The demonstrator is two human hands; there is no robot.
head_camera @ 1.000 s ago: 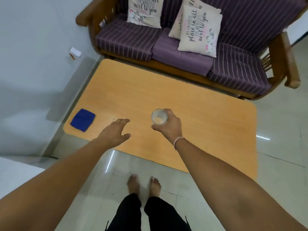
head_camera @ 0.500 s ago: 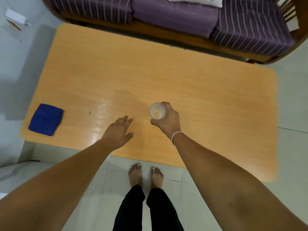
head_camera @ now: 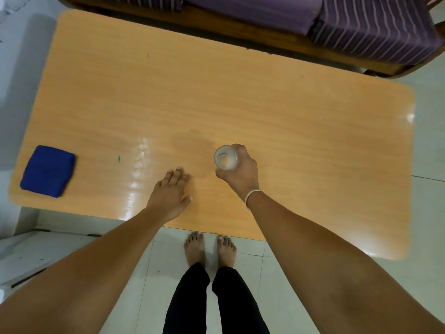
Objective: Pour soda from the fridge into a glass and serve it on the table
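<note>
Over the middle of the wooden surface (head_camera: pixel 265 97), the right hand (head_camera: pixel 240 172) grips a clear glass (head_camera: pixel 225 158), fingers curled round its side; pale liquid shows inside, and whether the base touches the wood cannot be told. Just left of it, the left hand (head_camera: pixel 169 194) is spread flat with straight fingers, holding nothing, low over the near part of the surface. A white band (head_camera: pixel 250 196) circles the right wrist. A folded blue cloth (head_camera: pixel 47 171) lies at the left end. A purple striped sofa (head_camera: pixel 361 22) stands along the far side. No writing or label can be read anywhere.
</note>
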